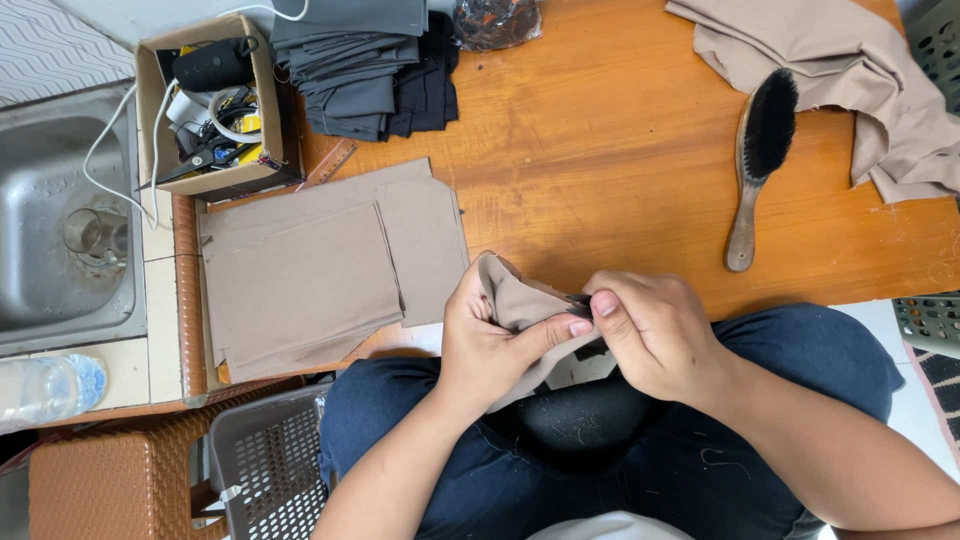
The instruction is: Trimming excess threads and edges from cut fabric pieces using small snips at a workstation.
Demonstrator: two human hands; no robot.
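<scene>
Both hands hold one small piece of taupe fabric [512, 300] over my lap, at the near edge of the wooden table [600, 150]. My left hand [488, 340] wraps the piece from the left, thumb pressed along its lower edge. My right hand [645, 330] pinches the right corner between thumb and forefinger. A small dark object shows at that pinch; I cannot tell what it is. The lower part of the fabric hangs behind my left hand.
Flat taupe cut pieces [320, 265] lie left of my hands. Folded grey and black cloth [365, 65], a cardboard box [262, 100] of tools and cables, a wooden brush [760, 160], loose taupe cloth [850, 80], a steel sink [40, 230], a bottle [45, 388], a grey basket [265, 470].
</scene>
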